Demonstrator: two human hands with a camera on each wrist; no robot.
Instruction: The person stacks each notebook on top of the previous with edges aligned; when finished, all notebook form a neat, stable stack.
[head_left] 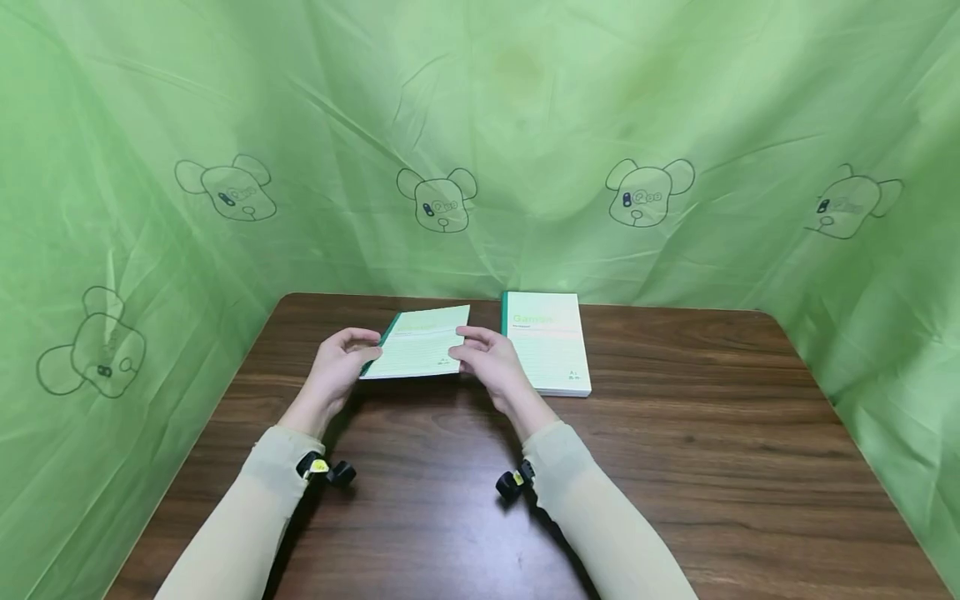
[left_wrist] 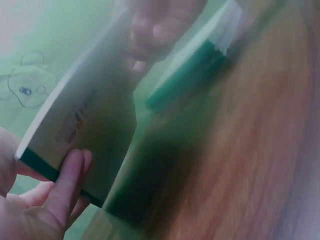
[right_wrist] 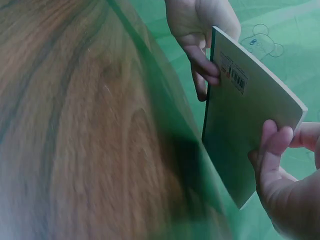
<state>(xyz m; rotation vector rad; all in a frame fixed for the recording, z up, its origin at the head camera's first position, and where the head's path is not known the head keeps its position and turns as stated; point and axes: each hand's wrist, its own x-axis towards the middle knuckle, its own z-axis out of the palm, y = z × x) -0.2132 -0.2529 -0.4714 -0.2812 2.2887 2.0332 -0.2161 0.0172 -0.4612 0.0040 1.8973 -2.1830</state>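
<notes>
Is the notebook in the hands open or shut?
Shut: the held notebook shows its closed cover, gripped by left hand and right hand.

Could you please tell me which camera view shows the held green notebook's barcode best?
The right wrist view: the thin green-spined notebook turns its underside and barcode to it. The head view shows only its lined front; the left wrist view is blurred.

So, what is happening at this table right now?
A person holds a thin green notebook with both hands above a brown wooden table. The left hand grips its spine side, and the right hand grips the opposite edge. A second notebook lies flat on the table just to the right, untouched. Green cloth hangs around the table.
</notes>
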